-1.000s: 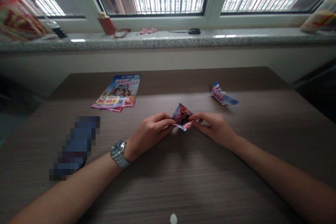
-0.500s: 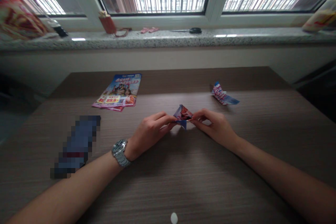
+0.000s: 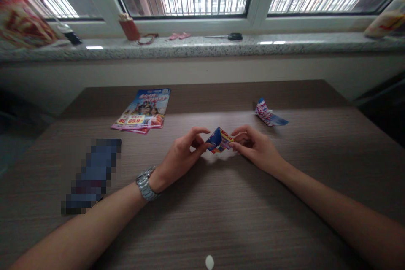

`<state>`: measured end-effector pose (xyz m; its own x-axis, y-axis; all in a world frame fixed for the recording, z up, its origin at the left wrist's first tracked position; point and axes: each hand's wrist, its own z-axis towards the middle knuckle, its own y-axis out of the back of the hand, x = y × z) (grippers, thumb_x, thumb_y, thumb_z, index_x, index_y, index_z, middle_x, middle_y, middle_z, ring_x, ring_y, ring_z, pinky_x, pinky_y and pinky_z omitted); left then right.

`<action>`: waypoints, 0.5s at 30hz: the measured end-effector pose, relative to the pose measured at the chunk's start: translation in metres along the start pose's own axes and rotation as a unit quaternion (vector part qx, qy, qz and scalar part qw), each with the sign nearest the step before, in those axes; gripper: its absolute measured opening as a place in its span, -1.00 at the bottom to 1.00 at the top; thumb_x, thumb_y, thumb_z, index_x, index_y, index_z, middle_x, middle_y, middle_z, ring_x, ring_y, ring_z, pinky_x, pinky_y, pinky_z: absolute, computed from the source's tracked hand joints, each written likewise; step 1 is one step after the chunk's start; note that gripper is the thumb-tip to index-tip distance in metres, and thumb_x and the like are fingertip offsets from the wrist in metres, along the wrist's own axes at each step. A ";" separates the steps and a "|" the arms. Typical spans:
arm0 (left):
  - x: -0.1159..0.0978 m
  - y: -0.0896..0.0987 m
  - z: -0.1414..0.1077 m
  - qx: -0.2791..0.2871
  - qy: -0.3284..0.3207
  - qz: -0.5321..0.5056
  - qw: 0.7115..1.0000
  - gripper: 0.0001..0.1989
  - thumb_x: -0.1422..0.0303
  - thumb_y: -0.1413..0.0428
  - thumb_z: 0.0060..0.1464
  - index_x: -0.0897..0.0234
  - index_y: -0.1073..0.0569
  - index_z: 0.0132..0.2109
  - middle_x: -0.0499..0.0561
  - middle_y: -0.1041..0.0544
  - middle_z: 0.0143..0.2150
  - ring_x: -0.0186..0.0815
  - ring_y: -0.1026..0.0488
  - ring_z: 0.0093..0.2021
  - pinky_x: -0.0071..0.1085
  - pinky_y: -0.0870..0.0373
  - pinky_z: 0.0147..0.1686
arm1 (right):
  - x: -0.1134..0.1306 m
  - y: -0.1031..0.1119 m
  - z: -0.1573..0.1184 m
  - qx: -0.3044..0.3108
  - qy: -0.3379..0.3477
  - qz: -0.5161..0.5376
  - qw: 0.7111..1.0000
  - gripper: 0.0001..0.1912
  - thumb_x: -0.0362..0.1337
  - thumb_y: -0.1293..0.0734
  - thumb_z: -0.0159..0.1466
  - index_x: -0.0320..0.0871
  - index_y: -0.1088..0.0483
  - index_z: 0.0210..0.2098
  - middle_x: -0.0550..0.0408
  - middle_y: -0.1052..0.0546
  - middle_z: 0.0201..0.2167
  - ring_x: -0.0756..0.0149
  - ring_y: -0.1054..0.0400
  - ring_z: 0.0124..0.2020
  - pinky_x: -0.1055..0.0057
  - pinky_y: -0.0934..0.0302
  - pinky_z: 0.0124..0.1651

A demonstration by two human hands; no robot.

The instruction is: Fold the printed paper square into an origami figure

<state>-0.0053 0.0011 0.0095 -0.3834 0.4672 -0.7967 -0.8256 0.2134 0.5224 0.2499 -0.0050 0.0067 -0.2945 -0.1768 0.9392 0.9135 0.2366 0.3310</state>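
Note:
A small piece of folded printed paper (image 3: 219, 140), blue on its left face and colourful with yellow print on the right, is held up in a diamond shape above the table. My left hand (image 3: 186, 148), with a metal wristwatch (image 3: 147, 184), has its thumb on the paper's left corner while the index finger arches above it. At the right corner, my right hand (image 3: 255, 145) pinches the paper between thumb and curled fingers. Beyond that hand lies another folded paper piece (image 3: 267, 114), shaped with a pointed blue tail.
A stack of printed flyers (image 3: 144, 109) lies at the back left of the wooden table (image 3: 202, 219). Left of my forearm is a blurred-out dark rectangular object (image 3: 95, 173). On the stone windowsill (image 3: 190, 50) are scissors (image 3: 234, 36), a red container (image 3: 129, 28) and pink pieces (image 3: 179, 36).
The folded paper has turned, so its blue and yellow faces now show instead of the reddish picture. My left index finger has lifted off, and my right fingers have shifted their grip.

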 end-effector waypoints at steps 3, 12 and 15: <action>0.000 0.000 0.001 0.009 0.019 -0.024 0.999 -0.68 0.32 -0.14 0.28 0.24 -0.35 0.14 -0.10 -0.48 -0.38 -0.43 -0.45 -0.41 -0.54 -0.41 -0.35 | 0.002 0.001 0.001 0.021 -0.018 -0.001 1.000 -0.72 -0.12 -0.41 0.28 -0.10 -0.49 -0.07 0.07 -0.64 -0.31 0.30 -0.53 -0.36 0.39 -0.42 -0.32; -0.005 -0.001 0.002 0.015 0.066 -0.051 0.996 -0.78 0.23 -0.15 0.28 0.27 -0.50 -0.06 -0.02 -0.60 -0.27 -0.39 -0.53 -0.30 -0.53 -0.45 -0.30 | 0.000 -0.003 0.004 0.019 -0.044 0.055 0.997 -0.74 -0.09 -0.46 0.22 -0.15 -0.50 -0.22 0.11 -0.60 -0.46 0.35 -0.50 -0.48 0.44 -0.43 -0.42; -0.005 -0.003 0.001 0.017 0.068 -0.070 0.995 -0.77 0.21 -0.15 0.27 0.28 -0.52 -0.09 0.01 -0.62 -0.20 -0.36 -0.56 -0.25 -0.50 -0.50 -0.26 | -0.004 -0.004 0.005 0.014 -0.055 0.081 0.995 -0.73 -0.09 -0.46 0.21 -0.15 -0.48 -0.23 0.13 -0.59 -0.48 0.36 -0.49 -0.49 0.44 -0.43 -0.41</action>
<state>-0.0006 -0.0012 0.0122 -0.3205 0.3117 -0.8945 -0.8606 0.2987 0.4125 0.2461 -0.0001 0.0020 -0.1755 -0.0284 0.9841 0.9434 0.2810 0.1763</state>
